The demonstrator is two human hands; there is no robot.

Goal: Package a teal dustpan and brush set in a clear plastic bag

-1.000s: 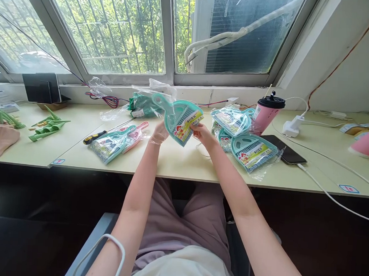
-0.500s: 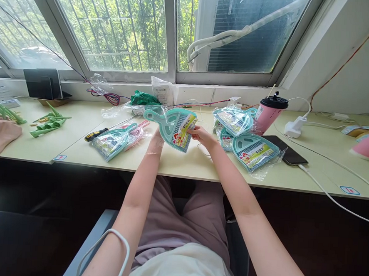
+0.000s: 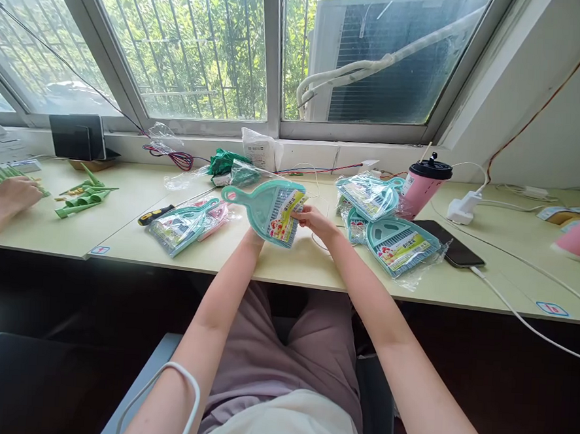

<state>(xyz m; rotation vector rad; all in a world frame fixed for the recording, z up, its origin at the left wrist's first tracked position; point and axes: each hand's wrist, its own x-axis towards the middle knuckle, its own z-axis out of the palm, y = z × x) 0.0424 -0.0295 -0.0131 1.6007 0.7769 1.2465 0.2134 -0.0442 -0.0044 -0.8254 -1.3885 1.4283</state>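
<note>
A mint-green dustpan (image 3: 260, 208) with a small brush and a bright printed label is held up over the desk front, its handle pointing left. My right hand (image 3: 316, 220) pinches it by the right side, at the label's edge. Behind the pan's lower left is my left hand (image 3: 255, 237), its fingers hidden by the pan. Wrapped dustpan sets (image 3: 403, 245) are piled to the right of my right hand. On my left, another wrapped set (image 3: 184, 227) lies beside a pink one (image 3: 215, 222).
A yellow-black tool handle (image 3: 155, 215) lies left. At the right are a pink cup (image 3: 423, 189), a phone (image 3: 448, 245) on a white cable and a white plug (image 3: 462, 211). Green bag (image 3: 227, 163) and wires line the sill. Another person's hand (image 3: 16, 195) works over green strips at far left.
The dustpan has tilted slightly, its handle end lower relative to the pan, while both hands stay at it. The whole view has shifted a little. The other person's hand has moved slightly right.
</note>
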